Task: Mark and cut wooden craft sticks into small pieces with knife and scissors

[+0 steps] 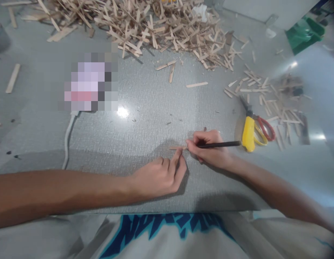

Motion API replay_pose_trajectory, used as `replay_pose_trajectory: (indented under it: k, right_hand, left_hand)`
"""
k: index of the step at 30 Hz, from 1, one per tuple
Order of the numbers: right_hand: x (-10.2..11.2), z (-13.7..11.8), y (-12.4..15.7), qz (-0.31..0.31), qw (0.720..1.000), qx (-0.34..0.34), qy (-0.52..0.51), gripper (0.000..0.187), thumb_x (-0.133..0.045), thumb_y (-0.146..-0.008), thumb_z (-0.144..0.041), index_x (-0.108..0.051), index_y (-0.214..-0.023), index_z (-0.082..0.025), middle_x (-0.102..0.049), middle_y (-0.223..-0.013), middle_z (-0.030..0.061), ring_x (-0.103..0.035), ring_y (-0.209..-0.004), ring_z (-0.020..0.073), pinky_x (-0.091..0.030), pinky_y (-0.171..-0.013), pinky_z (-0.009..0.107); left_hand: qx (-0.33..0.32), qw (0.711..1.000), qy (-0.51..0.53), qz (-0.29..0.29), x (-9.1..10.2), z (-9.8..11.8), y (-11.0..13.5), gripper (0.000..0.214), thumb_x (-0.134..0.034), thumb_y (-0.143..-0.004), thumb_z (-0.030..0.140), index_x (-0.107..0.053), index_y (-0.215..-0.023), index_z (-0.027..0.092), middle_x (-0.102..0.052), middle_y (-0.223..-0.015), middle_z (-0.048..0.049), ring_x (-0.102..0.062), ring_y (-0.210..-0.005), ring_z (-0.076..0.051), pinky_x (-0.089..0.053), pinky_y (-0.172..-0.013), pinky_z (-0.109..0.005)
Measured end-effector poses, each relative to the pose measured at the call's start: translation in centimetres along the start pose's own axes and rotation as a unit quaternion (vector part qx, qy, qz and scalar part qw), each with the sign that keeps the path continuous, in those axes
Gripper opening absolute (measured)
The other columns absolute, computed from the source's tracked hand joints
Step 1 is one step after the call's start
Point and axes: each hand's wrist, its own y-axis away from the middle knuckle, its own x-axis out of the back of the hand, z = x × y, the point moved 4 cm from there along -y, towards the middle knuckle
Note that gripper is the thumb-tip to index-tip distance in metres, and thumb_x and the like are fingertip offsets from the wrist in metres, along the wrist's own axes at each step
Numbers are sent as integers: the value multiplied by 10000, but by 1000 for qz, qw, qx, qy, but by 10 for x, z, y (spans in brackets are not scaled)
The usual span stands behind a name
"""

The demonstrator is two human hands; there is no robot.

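A light, likely brittle stick (175, 148) is pressed flat, not gripped, by the left hand (158, 178); a pencil (222, 144) is pinched in the right hand (210, 153).

Can't read whatever's under the pixelated patch (88, 84), only catching a white cable (67, 140) below it. Losing the right end of the wooden stick (175, 148) and the tip of the black pencil (221, 145) behind the right hand (210, 151). Can't follow the stick pile (145, 25) past the top edge. Too blurry to name that green thing (304, 34).
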Motion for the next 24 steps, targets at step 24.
replay_pose_trajectory:
  k: [24]
  right_hand:
    - [1, -2, -2, -4, 1000, 20, 21, 431, -630, -1029, -271, -441, -643, -236, -550, -437, -59, -537, -360, 90, -377, -401, 209]
  left_hand:
    - [0, 1000, -30, 8, -3, 0, 1, 279, -523, -952, 4, -726, -1142, -31, -772, -1172, -332, -685, -497, -156, -527, -468, -262]
